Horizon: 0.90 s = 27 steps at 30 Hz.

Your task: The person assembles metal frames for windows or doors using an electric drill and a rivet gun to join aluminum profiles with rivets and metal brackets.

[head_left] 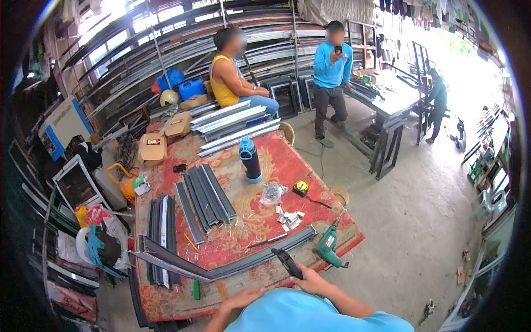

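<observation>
My right hand (312,281) is closed round a black hand tool (286,262), whose far end points over the table's front edge; its exact kind does not show. My left hand (245,299) is at the table's front edge, close to my body, with fingers stretched out and nothing held. Just beyond both hands lies a long dark metal profile (260,257), running across the front of the table. A green power drill (328,247) rests on its side right of the black tool. Near the profile's left part is a green-handled tool (197,290).
The worktable has a worn red patterned cover (265,152). On it are bundles of dark profiles (206,195), a dark bottle (250,161), a yellow tape measure (301,188), small metal brackets (291,219) and a plastic bag (273,193). Three people (332,66) are beyond the table.
</observation>
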{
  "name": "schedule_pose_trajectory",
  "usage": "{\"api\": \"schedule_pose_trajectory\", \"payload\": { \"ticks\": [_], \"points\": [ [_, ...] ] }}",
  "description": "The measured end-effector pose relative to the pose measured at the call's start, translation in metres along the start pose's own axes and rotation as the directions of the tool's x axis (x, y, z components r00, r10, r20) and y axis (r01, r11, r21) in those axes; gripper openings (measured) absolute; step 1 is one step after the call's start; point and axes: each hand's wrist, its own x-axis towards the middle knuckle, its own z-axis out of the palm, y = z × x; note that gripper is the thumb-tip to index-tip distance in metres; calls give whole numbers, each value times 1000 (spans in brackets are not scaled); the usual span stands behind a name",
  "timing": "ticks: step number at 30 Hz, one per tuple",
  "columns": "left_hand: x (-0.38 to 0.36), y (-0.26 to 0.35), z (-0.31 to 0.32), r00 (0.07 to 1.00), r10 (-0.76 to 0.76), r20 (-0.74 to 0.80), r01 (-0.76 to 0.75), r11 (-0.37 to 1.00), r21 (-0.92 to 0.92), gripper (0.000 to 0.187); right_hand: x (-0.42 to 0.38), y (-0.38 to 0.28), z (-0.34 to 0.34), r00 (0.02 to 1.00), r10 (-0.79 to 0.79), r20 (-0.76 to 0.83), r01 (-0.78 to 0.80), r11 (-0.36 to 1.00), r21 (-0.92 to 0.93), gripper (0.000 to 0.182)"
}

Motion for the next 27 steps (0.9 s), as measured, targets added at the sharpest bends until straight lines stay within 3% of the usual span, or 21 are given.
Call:
{"api": "schedule_pose_trajectory", "payload": {
  "ticks": [1,4,8,10,14,16,19,20,22,27],
  "points": [
    [-14,15,-5,1000,10,-1,-10,997,74,66,-4,-6,4,1000,6,-4,-6,1000,-5,46],
    [-24,14,-18,998,59,37,-62,996,67,74,-8,-23,21,988,144,52,-146,988,41,56],
    [-34,4,-21,992,127,19,-128,990,51,71,-13,-37,44,997,79,-6,-79,996,-41,55],
    [-32,-6,-28,996,59,73,-65,994,83,70,-15,-46,52,997,77,-13,-77,996,-43,53],
    [-35,-13,-28,997,62,46,-68,986,149,69,-26,-62,65,998,47,-36,-46,999,24,56],
    [-27,-27,-24,979,180,91,-182,983,10,71,-34,-68,70,996,47,-75,-43,998,52,57],
    [-22,-31,-27,969,214,126,-220,975,37,72,-41,-68,75,989,88,-117,-87,996,10,56],
    [-22,-29,-28,968,216,129,-222,974,36,72,-43,-65,76,991,72,-113,-70,997,19,56],
    [-32,-10,-33,979,54,197,-70,995,76,72,-47,-59,77,992,57,-113,-54,998,27,56],
    [-19,-10,-36,973,90,212,-112,989,94,72,-47,-50,77,986,39,-164,-38,999,9,52]
  ]
}}
